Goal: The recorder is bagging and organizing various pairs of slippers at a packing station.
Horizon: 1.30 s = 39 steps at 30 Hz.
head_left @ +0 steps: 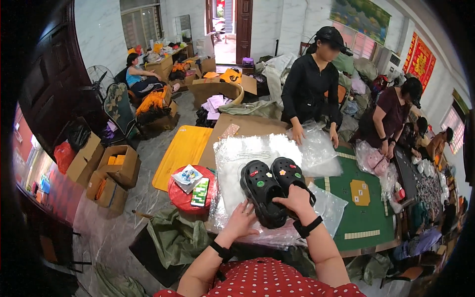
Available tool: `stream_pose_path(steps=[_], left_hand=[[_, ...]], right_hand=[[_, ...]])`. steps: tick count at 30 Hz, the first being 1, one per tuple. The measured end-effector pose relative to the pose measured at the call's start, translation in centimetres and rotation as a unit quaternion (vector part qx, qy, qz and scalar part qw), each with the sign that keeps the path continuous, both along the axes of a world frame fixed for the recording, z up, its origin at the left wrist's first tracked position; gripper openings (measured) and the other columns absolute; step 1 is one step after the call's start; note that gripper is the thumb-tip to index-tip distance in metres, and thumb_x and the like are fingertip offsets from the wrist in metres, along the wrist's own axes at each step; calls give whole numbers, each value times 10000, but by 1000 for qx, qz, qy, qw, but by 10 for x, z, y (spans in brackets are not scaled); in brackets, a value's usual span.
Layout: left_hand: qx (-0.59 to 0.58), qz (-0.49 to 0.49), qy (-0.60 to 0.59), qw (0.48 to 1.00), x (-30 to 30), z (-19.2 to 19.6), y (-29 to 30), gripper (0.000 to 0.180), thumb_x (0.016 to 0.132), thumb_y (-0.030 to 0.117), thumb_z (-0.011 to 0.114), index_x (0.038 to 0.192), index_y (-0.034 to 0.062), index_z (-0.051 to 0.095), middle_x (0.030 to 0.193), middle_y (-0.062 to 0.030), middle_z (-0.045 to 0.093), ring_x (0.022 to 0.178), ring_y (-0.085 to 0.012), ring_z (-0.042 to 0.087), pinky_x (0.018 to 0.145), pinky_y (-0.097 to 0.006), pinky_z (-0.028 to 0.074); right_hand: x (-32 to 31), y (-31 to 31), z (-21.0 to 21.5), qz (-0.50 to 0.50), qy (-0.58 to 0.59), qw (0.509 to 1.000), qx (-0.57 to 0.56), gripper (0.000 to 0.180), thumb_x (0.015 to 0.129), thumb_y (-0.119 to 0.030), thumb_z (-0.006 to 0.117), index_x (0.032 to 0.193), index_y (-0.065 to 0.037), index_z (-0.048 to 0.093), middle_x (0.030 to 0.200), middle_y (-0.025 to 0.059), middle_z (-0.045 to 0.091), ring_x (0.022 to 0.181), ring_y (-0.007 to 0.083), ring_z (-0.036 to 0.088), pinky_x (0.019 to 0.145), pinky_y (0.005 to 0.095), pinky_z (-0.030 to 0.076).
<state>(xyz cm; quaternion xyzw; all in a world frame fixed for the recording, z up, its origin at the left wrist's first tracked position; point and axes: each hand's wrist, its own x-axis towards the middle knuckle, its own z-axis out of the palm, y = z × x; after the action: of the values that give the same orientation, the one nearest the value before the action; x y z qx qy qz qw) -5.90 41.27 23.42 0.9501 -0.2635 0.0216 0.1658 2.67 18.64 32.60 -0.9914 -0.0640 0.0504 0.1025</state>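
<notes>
Two black clogs (269, 190) with hole-dotted tops and small colourful charms sit side by side, toes pointing away, over a pile of clear plastic bags (230, 173) on a table. The wearer's right hand (300, 200) is closed on them from the heel end, fingers inside the right clog and thumb at the left clog's edge. The left hand (240, 220) holds nothing; it is spread, palm down, on the plastic just beside the left clog. To the left are a round red stool (176, 199) and a yellow board (180, 148); to the right, a green tabletop (366, 218). Across the table, a person in black (310, 86) handles a clear bag (319, 151). Farther left, cardboard boxes (129, 169) stand on the floor
</notes>
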Motion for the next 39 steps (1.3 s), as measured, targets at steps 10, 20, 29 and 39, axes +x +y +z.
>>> stream_pose_path(steps=[10, 20, 29, 39], left_hand=[[-47, 9, -1, 999, -2, 11, -10, 777, 705, 434, 754, 1374, 143, 487, 1481, -211, 348, 1374, -453, 278, 1133, -525, 248], [-90, 54, -91, 990, 4, 39, -23, 339, 793, 183, 655, 1115, 83, 613, 1007, -99, 612, 944, -301, 568, 797, -427, 469], [-117, 52, -53, 990, 25, 54, -34, 380, 808, 89, 574, 1188, 88, 573, 1081, -143, 622, 935, -327, 609, 757, -427, 516], [-96, 32, -84, 991, 46, 40, -19, 502, 778, 81, 663, 1264, 125, 547, 1104, -103, 578, 1000, -319, 577, 781, -391, 523]], right_hand=[[5, -80, -56, -42, -102, 937, 331, 312, 762, -217, 704, 975, 9, 679, 866, 164, 703, 804, 277, 678, 741, 371, 515], [-93, -213, -55, -288, -117, 750, 584, 478, 921, 30, 520, 1368, 65, 356, 1357, 196, 476, 1172, 288, 524, 983, 392, 427], [-166, -220, -64, -211, -134, 753, 608, 532, 827, 1, 557, 1331, 50, 393, 1263, 149, 532, 1129, 241, 542, 961, 362, 442], [-178, -174, -26, -214, -82, 759, 610, 331, 758, 74, 619, 1089, 55, 621, 1037, 65, 679, 970, 172, 612, 894, 321, 457]])
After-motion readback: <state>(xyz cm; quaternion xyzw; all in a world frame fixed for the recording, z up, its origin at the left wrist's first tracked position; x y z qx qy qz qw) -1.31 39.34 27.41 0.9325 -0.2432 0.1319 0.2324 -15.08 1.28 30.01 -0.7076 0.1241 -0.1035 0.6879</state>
